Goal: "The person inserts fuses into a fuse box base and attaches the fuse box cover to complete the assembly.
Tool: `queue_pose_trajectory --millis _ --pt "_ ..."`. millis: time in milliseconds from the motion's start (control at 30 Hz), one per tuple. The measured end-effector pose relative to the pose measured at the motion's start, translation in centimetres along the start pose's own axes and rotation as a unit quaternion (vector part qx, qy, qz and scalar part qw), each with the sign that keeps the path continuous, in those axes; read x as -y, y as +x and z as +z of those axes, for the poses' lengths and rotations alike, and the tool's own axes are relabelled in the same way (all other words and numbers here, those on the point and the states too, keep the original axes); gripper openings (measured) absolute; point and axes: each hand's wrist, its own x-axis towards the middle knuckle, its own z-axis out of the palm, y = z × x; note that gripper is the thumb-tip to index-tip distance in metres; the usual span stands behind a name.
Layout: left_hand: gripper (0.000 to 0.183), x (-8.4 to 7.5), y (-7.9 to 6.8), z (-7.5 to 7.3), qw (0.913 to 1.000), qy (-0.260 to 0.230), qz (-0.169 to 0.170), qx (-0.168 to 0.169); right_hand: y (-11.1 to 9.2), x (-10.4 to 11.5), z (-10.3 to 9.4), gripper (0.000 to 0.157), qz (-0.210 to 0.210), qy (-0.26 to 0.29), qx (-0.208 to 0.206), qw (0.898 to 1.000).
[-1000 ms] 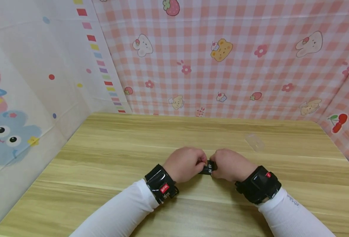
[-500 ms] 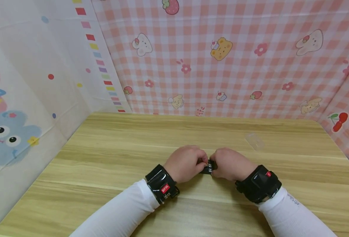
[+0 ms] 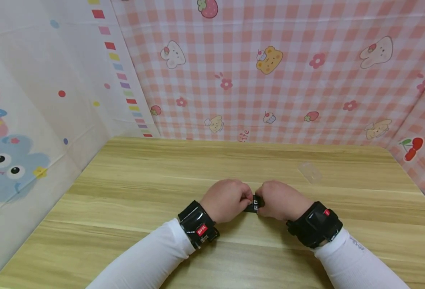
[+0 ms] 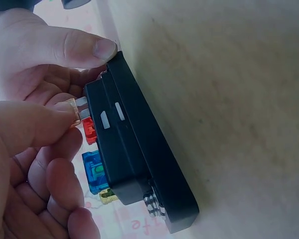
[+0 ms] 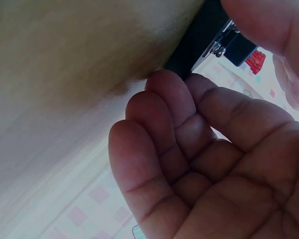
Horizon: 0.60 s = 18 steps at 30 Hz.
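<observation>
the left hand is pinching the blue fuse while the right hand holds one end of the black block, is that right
The colour is wrong: the left hand is pinching the pale orange fuse, as the left wrist view shows; the blue fuse sits farther along the black block. The right hand does hold one end of it.

Blk fuse box (image 4: 122,154) flat on bench (image 3: 126,168), well in from far edge; red fuse (image 4: 89,131), blue fuse (image 4: 93,172), yel. fuse (image 4: 108,195) in; orange fuse (image 4: 74,113) w/ prongs showing.
</observation>
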Motion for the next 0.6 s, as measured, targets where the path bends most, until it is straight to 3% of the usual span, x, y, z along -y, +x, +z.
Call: queue_pose_trajectory --millis 600 --pt "0.006 -0.19 0.08 -0.14 0.9999 -0.004 -0.014 0.009 -0.03 0.03 0.06 0.017 0.013 -0.013 0.001 1.0"
